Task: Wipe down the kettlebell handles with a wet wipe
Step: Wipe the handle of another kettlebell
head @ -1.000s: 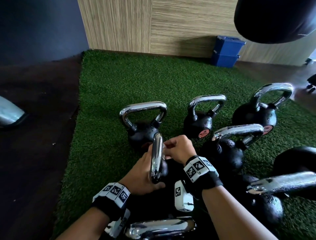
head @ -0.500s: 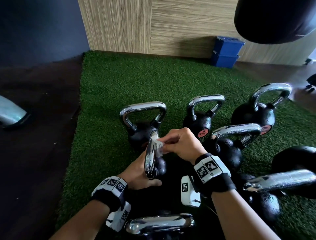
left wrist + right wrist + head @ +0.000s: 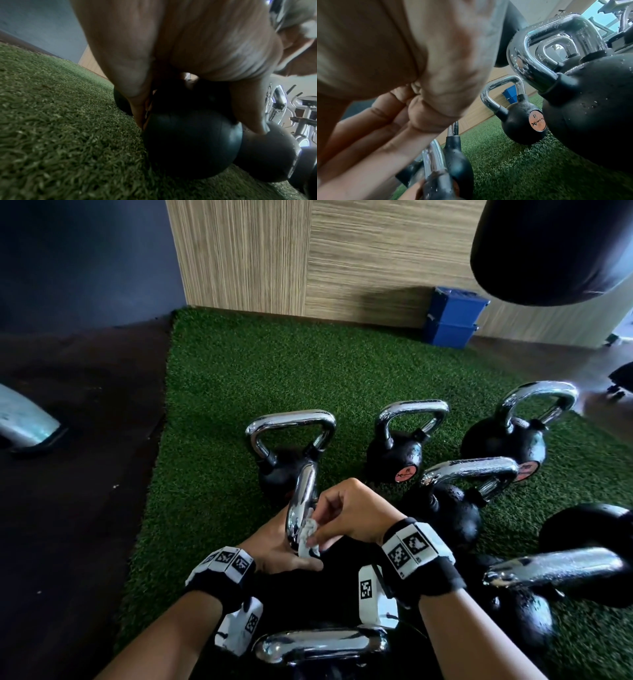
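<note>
Nearest the viewer, below both wrists: a chrome kettlebell handle [image 3: 322, 645] lying crosswise at the bottom edge of the head view.

Left hand [image 3: 277, 549]: at the foot of the handle under work, on the black kettlebell body [image 3: 190, 146]. Left wrist view shows its fingers [image 3: 139, 102] reaching down the ball's side, thumb down the other side; they look curved around it, resting rather than lifting. Ball sits on the green turf [image 3: 239, 392].

Right hand [image 3: 352, 515]: fingers curled, pinching a crumpled white wet wipe [image 3: 306, 537] against the right face of the upright chrome handle [image 3: 301, 501], low on the handle, just above the left hand. Wipe touches the chrome. In the right wrist view the wipe is hidden behind the palm; the chrome bar [image 3: 435, 162] shows beside the fingers [image 3: 373, 129].

Right of the right hand, near: a kettlebell with droplet-covered handle [image 3: 469, 470]; further right, a large handle [image 3: 555, 570] at the frame edge, also wet.

Beyond the fingers, a row of three on the turf: one directly behind the worked handle [image 3: 291, 422], a small one with an orange label [image 3: 407, 472], and one at far right [image 3: 537, 398].

Far: wood-grain wall panel [image 3: 308, 251], two stacked blue boxes [image 3: 452, 316] at its base, a hanging black punching bag [image 3: 555, 244] at upper right. Dark floor [image 3: 68, 474] left of the turf.
</note>
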Demonstrator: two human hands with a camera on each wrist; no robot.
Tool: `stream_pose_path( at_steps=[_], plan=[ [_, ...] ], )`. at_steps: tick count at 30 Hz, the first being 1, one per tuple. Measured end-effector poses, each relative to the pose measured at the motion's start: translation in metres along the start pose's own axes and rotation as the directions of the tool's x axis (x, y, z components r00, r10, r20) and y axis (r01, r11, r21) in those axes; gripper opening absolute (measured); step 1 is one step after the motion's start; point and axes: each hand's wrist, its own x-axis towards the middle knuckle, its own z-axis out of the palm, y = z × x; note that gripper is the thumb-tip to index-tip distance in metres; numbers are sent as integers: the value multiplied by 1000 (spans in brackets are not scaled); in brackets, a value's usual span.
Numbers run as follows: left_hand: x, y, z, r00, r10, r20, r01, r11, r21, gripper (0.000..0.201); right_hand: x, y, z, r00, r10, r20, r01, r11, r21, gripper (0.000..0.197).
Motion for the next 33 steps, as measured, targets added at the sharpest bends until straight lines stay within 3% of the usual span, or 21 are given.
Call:
stream_pose_path(
  at_steps=[4, 7, 10, 15, 18, 20, 24, 27, 33],
  plan=[
    [2, 4, 2, 998, -27, 51, 30, 998, -59, 25, 9, 9, 7, 1000, 9, -28, -15, 976, -219, 24],
    [5, 2, 2, 996, -31, 81, 40, 992, -119, 38, 13, 17, 11, 999, 18, -45, -32, 947, -319, 23],
    [1, 1, 2, 997, -20, 75, 34, 980, -196, 27, 12, 20, 7, 999, 2, -48, -17, 945, -326, 18],
    [2, -6, 2, 994, 90, 57, -83, 990, -115, 98, 12, 19, 3, 999, 21, 34, -9, 942, -335, 28],
    [1, -10, 3, 995, 89, 36, -87, 995, -51, 97, 13, 16, 5, 997, 29, 69, -3, 938, -347, 43],
    [-1, -10, 4, 999, 47, 22, -44, 993, -108, 104, 13, 16, 5, 997, 32, 72, -10, 959, -283, 49],
    [-4, -6, 4, 997, 74, 9, -73, 995, -61, 125, 10, 19, 5, 989, 70, 127, -45, 981, -186, 17],
    [-5, -3, 4, 993, 116, -3, -116, 993, 33, 130, 11, 21, 4, 983, 105, 150, -82, 986, -148, 24],
    [-8, 9, 0, 992, 126, -6, -126, 992, -16, 134, 14, 26, 3, 982, 88, 168, -85, 996, -23, 23]
  ],
)
